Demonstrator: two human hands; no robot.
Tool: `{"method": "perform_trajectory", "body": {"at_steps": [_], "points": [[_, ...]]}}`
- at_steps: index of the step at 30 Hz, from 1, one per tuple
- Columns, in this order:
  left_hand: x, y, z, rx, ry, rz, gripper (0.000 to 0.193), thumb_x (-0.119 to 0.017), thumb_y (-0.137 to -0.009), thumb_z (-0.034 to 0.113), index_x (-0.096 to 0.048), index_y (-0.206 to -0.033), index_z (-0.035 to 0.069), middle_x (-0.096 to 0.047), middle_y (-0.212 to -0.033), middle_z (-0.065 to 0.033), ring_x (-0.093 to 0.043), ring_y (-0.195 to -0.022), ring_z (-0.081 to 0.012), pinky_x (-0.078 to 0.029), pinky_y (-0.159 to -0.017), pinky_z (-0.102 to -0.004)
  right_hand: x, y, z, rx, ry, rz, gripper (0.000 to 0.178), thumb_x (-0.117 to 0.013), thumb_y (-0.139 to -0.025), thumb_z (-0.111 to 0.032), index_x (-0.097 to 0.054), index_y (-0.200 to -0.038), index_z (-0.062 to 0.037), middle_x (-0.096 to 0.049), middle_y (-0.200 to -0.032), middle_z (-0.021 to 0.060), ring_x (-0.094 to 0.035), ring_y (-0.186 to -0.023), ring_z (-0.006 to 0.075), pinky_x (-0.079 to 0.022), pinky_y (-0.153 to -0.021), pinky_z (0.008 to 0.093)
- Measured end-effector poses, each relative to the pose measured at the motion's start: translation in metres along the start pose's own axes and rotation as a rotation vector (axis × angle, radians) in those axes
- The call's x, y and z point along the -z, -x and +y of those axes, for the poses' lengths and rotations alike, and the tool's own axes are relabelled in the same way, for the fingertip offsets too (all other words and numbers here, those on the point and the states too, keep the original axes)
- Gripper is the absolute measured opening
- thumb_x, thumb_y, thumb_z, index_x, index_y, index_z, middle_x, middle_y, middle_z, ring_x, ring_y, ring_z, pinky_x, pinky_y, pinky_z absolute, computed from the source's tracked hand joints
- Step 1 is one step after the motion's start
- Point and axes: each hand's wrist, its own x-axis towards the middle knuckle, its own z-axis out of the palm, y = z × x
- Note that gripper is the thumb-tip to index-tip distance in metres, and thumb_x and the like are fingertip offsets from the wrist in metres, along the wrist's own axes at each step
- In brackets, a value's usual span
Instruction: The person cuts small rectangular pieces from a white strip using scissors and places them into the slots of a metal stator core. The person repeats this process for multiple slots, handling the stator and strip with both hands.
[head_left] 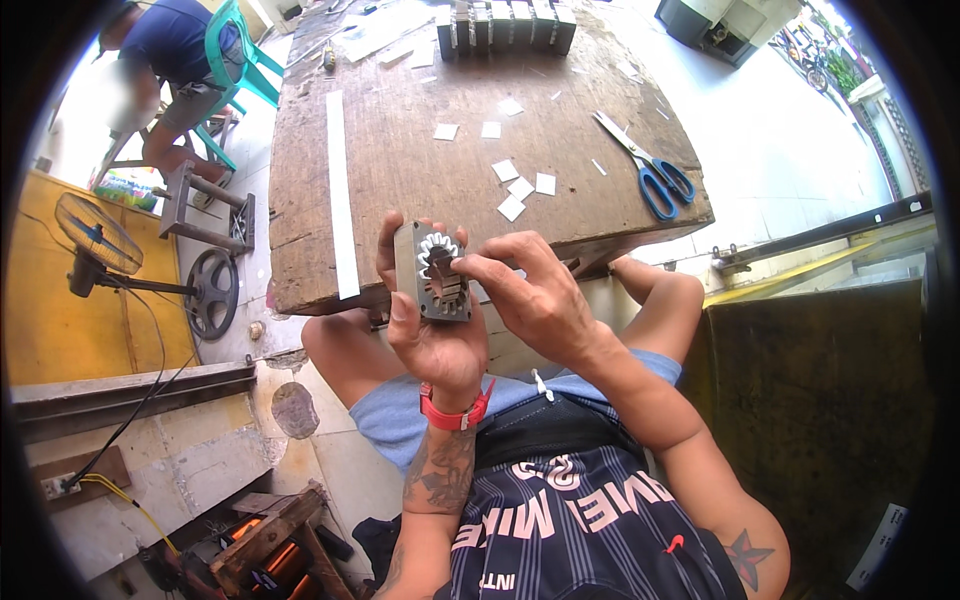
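Observation:
My left hand (440, 352) grips a grey metal motor stator (407, 262) from below and the side, its toothed round bore turned up toward me. White paper liners line slots around the upper part of the bore. The lower slots look bare metal. At the right rim of the bore, my right hand (545, 305) has thumb and forefinger pinched together; whatever is between the fingertips is hidden or too small to see. Several small white paper squares (520, 188) lie on the wooden table (400, 160) just beyond my hands.
Blue-handled scissors (655, 183) rest at the table's right. A long white paper strip (341, 200) lies along its left. Several more stators (505, 30) stand in a row at the far edge. A standing fan (98, 240) and a person (175, 45) by a green chair (215, 50) are left.

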Motion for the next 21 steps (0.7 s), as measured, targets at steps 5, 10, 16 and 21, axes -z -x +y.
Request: {"method": "perform_trajectory", "body": {"at_steps": [5,10,16,21], "points": [[0.003,0.001,-0.001,0.025,0.013,-0.021,0.079,-0.059,-0.096,0.046,-0.034,-0.157,0.002,-0.057,-0.135,-0.0183,-0.056,-0.131,-0.0281,-0.040,-0.120,-0.0479,0.011,-0.007,0.011,0.047,-0.091,-0.078,0.042,-0.074,-0.080,0.004,-0.073,-0.120,-0.0094,-0.070,-0.109,0.0110,-0.070,-0.099,0.0284,-0.061,-0.082,0.0380],[0.003,0.001,0.000,0.047,0.030,-0.053,0.078,-0.058,-0.097,0.046,-0.034,-0.157,0.002,-0.057,-0.134,-0.0191,-0.056,-0.131,-0.0280,-0.040,-0.120,-0.0476,0.009,-0.007,0.011,-0.057,-0.211,-0.001,0.033,-0.076,-0.088,-0.001,-0.073,-0.120,-0.0086,-0.073,-0.110,0.0131,-0.073,-0.096,0.0292,-0.062,-0.080,0.0384],[-0.002,0.001,0.000,0.047,0.127,0.014,0.075,-0.055,-0.100,0.048,-0.034,-0.158,0.004,-0.057,-0.137,-0.0184,-0.056,-0.131,-0.0289,-0.042,-0.118,-0.0487,0.005,0.006,0.002,-0.099,-0.198,0.173,0.034,-0.078,-0.091,-0.008,-0.072,-0.124,-0.0068,-0.071,-0.116,0.0123,-0.073,-0.098,0.0303,-0.061,-0.085,0.0389],[-0.004,-0.001,0.003,0.111,0.175,0.065,0.072,-0.051,-0.102,0.052,-0.040,-0.155,0.004,-0.059,-0.137,-0.0195,-0.057,-0.130,-0.0290,-0.045,-0.114,-0.0477,-0.007,0.018,-0.010,-0.349,-0.408,0.118,0.028,-0.072,-0.099,-0.016,-0.067,-0.123,-0.0027,-0.069,-0.117,0.0094,-0.068,-0.106,0.0243,-0.057,-0.092,0.0376]]}}
